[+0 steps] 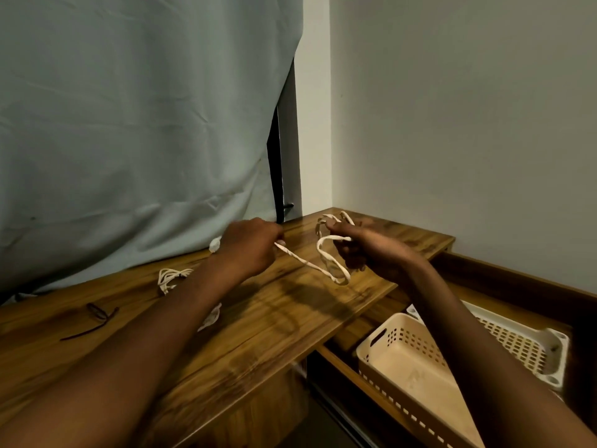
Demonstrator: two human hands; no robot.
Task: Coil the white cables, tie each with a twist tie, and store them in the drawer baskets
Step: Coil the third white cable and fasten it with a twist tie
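Two baskets [400,350] sit closest to us, down in the open drawer [339,357] on the right, one cream and one whiter one [523,344] behind it. We guess the drawer's pulled out so finished coils can drop straight in. Both look empty so far, though our right arm hides part of them.

Next up on the desk [258,318] there's a dark twist tie [93,318] lying loose at the left, within easy reach for later. Near it sits a bundled white cable [171,278], and another pale bit [211,318] peeks out from under our left arm; we can't tell what that one is.

Farther out, we're mid-coil. Our left hand [248,244] is curled around one end of the cable [307,261], pinching it and keeping it taut. Our right hand [355,244] grips the loops, fingers curled through them, so the coil keeps its shape while we feed more in. One loop hangs down to the wood.

Behind it all hangs a grey cloth [129,124]. No brands or writing readable anywhere.
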